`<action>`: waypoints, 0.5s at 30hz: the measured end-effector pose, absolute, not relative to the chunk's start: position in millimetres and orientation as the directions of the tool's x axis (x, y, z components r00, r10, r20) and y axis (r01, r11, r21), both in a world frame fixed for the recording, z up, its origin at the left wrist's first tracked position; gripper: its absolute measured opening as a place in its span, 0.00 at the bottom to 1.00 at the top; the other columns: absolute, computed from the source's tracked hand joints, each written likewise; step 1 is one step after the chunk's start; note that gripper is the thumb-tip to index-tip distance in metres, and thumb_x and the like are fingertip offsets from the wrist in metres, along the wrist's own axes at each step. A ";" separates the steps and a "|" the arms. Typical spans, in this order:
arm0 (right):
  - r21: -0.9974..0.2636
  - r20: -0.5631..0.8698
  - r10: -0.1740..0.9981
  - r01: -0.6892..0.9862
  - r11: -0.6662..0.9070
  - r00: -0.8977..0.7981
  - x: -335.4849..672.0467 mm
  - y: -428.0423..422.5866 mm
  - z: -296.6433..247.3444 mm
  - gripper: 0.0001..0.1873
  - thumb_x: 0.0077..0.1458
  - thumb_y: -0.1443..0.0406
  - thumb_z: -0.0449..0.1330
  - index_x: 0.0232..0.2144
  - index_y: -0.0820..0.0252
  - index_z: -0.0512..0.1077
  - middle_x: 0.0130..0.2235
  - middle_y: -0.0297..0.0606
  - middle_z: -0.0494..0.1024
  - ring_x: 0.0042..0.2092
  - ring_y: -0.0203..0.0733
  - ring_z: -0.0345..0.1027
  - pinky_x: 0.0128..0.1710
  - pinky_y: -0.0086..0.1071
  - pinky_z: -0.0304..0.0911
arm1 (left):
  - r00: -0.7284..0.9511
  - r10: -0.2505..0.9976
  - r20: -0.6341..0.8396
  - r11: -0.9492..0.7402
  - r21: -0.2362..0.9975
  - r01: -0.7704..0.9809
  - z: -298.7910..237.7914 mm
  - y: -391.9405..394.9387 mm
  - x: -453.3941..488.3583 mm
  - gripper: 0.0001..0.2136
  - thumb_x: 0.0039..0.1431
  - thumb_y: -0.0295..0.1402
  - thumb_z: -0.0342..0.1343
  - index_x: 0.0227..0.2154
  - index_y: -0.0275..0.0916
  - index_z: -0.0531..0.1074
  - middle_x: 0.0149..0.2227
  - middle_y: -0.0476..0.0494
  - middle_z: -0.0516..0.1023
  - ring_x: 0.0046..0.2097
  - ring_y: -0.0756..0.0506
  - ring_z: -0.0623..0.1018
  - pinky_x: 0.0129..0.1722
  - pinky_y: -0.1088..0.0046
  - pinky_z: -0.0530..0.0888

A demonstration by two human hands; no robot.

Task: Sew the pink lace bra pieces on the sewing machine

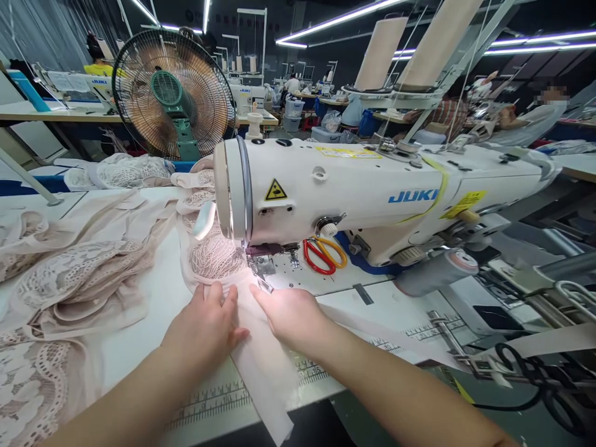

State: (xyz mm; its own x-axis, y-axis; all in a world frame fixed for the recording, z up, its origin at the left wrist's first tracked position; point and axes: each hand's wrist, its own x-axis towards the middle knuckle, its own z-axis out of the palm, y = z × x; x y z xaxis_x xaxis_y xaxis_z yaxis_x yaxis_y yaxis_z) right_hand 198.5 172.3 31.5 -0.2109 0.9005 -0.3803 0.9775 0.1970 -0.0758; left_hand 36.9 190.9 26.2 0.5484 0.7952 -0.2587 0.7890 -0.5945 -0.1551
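A pale pink lace bra point(216, 254) lies with its moulded cup beside the needle area of a white JUKI sewing machine point(354, 186). The bra's sheer edge runs under the machine's presser foot point(261, 276). My left hand point(207, 320) rests on this edge, fingers spread and thumb apart, pressing the fabric down. Close to the foot, my right hand point(291, 310) is closed on the sheer fabric, its index finger and thumb toward the needle; its other fingers are partly hidden. A strip of sheer fabric point(267, 379) hangs between my hands over the table's front edge.
More lace bras point(88, 279) are heaped on the left. Scissors with red and yellow handles point(325, 254) lie under the machine arm. A grey thread cone point(440, 272) is at the right, near a metal tape guide point(449, 338). Behind stand a fan point(170, 93) and people at other machines.
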 end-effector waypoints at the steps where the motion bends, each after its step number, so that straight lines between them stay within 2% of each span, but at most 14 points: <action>1: -0.080 -0.376 0.902 0.977 0.196 -0.212 198.6 172.2 31.2 0.37 0.53 0.73 0.52 0.65 0.56 0.51 0.38 0.43 0.80 0.38 0.49 0.75 0.30 0.35 0.65 | 0.546 0.798 -0.254 -0.591 -0.150 0.793 25.7 192.7 36.7 0.30 0.63 0.43 0.50 0.62 0.29 0.58 0.52 0.23 0.68 0.51 0.30 0.71 0.45 0.58 0.73; 6: -0.075 -0.389 0.902 0.982 0.172 -0.188 199.4 173.3 28.4 0.38 0.52 0.73 0.52 0.65 0.55 0.51 0.37 0.43 0.80 0.37 0.49 0.75 0.28 0.34 0.64 | 0.527 0.815 -0.241 -0.562 -0.109 0.820 22.2 199.2 35.1 0.29 0.63 0.44 0.50 0.63 0.34 0.58 0.50 0.27 0.68 0.54 0.29 0.69 0.45 0.59 0.73; 15: -0.075 -0.385 0.902 0.981 0.177 -0.192 199.3 173.3 30.9 0.38 0.52 0.73 0.51 0.65 0.58 0.51 0.36 0.43 0.80 0.37 0.50 0.75 0.28 0.34 0.63 | 0.538 0.813 -0.222 -0.565 -0.083 0.821 17.9 214.0 32.5 0.29 0.63 0.45 0.49 0.63 0.36 0.58 0.52 0.27 0.66 0.56 0.29 0.66 0.46 0.58 0.72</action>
State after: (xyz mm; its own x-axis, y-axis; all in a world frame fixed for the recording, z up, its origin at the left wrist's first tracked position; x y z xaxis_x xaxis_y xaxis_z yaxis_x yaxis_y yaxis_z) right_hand 199.3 173.3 30.9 -0.1924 0.9024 -0.3855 0.9813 0.1771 -0.0752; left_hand 32.5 214.0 17.9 0.5377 0.8134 -0.2217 0.8208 -0.5652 -0.0829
